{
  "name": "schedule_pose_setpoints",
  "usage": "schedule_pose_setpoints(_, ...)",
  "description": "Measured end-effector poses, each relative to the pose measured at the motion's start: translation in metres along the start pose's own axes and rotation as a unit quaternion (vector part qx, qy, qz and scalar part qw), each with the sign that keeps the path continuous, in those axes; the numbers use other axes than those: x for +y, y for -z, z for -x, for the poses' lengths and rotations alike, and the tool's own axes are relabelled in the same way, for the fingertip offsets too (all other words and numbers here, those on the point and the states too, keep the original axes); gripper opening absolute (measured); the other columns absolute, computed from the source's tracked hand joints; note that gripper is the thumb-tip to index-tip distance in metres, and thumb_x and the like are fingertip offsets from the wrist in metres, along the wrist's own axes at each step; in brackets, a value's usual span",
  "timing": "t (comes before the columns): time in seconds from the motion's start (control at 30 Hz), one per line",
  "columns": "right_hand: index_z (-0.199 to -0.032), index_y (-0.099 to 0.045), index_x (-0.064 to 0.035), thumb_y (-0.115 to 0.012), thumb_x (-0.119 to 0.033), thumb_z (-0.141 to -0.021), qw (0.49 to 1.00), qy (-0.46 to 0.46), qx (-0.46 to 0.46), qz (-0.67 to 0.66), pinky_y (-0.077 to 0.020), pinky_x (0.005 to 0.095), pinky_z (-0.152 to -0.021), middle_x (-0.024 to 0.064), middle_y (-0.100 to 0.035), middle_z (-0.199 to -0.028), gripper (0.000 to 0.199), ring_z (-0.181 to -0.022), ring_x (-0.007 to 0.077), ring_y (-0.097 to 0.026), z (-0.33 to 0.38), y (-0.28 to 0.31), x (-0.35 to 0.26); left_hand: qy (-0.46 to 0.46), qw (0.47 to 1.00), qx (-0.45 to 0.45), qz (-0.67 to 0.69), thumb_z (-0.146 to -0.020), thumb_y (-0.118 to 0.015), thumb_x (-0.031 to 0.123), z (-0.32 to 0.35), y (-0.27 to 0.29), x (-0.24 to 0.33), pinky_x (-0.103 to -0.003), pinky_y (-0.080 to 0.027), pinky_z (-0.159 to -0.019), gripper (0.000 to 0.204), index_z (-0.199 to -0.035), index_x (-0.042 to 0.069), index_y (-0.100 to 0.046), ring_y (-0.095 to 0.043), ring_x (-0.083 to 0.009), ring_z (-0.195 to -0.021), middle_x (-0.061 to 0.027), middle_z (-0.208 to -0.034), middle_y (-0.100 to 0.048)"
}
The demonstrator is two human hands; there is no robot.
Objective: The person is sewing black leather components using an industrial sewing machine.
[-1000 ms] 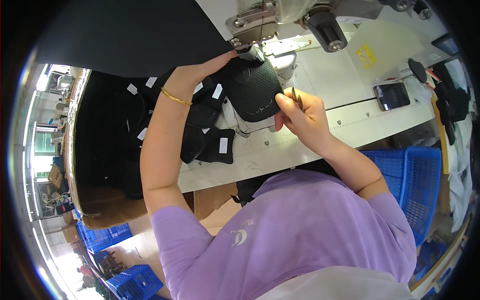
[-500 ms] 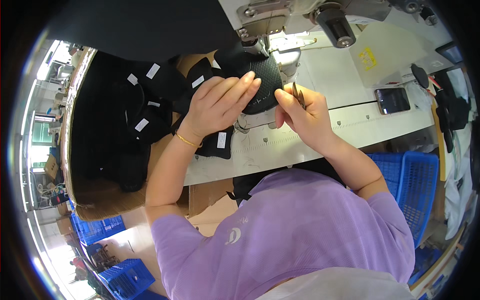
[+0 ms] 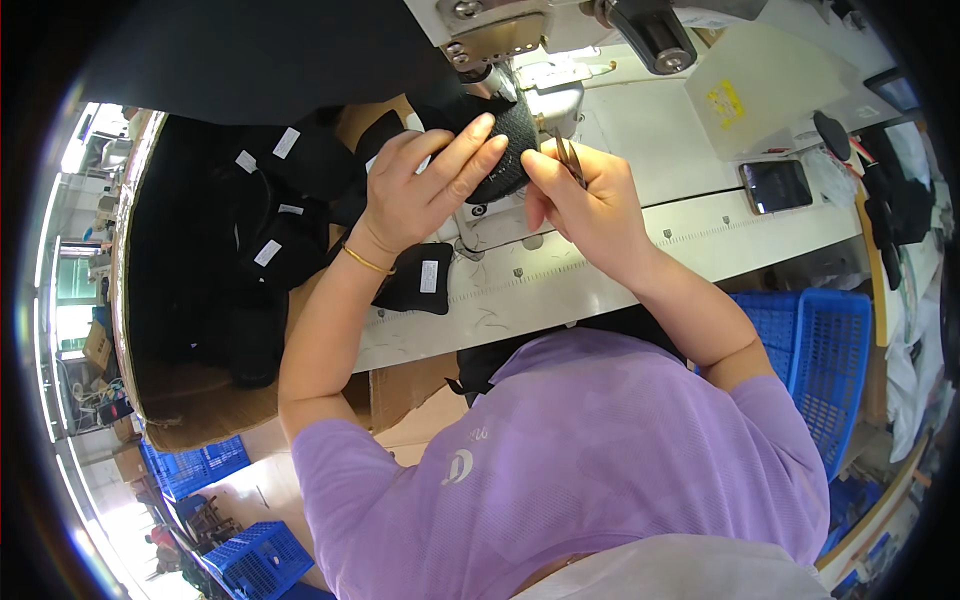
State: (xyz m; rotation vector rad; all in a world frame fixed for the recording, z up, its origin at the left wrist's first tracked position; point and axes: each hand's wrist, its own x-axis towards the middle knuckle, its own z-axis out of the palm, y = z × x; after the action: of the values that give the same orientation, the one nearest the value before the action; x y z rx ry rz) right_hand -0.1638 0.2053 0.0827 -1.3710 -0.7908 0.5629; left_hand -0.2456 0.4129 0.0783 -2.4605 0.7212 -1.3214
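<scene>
A long white worktop (image 3: 620, 265) is running across the view, with a sewing machine (image 3: 520, 30) standing at its far edge. To the person's left, a big cardboard box (image 3: 150, 400) is holding a heap of black fabric pieces (image 3: 240, 250), several bearing small white labels. A blue plastic crate (image 3: 815, 360) is sitting below the worktop on the person's right. A dark phone (image 3: 775, 186) is lying on the worktop well to the right of the hands.

The person, in a purple shirt, is leaning over a black textured fabric piece (image 3: 505, 145) that is lying just under the machine's head. The left hand (image 3: 425, 190), a thin gold bangle (image 3: 362, 260) circling its wrist, is resting flat on this piece, its fingers (image 3: 470, 160) stretched out and pressing down on top of it. The right hand (image 3: 585, 200) is sitting just beside the piece's right edge, its fingers pinched closed around slim metal tweezers (image 3: 568, 160) whose tips are pointing up toward the needle area. Another small black piece with a white label (image 3: 415, 280) is lying on the worktop under the left wrist.
</scene>
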Motion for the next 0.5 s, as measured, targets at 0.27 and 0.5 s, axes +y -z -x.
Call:
schedule_pose_setpoints(0.27, -0.067, -0.06, -0.0034, -0.054, -0.024, -0.096, 0.999, 0.034, 0.027, 0.0, -0.0331, 0.0236, -0.046, -0.0012, -0.058, -0.056, 0.036, -0.05, 0.0031, -0.042, -0.01, -0.003, 0.004, 0.028, 0.999, 0.007, -0.022, -0.076, -0.063, 0.011, 0.001, -0.008, -0.004, -0.028, -0.048, -0.075, 0.046, -0.121, 0.014, -0.066, -0.057, -0.0166, -0.087, 0.0001, -0.122, -0.064)
schedule_pose_setpoints(0.5, -0.071, -0.064, -0.0016, -0.054, -0.023, -0.096, 0.998, 0.05, 0.043, 0.002, -0.0316, 0.0234, -0.046, -0.0024, -0.058, -0.057, 0.034, -0.051, 0.0019, -0.04, -0.013, -0.008, 0.003, 0.062, 0.996, 0.017, -0.057, -0.073, -0.064, 0.011, 0.001, -0.014, -0.004, -0.029, -0.046, -0.072, 0.048, -0.121, 0.016, -0.067, -0.055, -0.0163, -0.083, 0.0011, -0.118, -0.065)
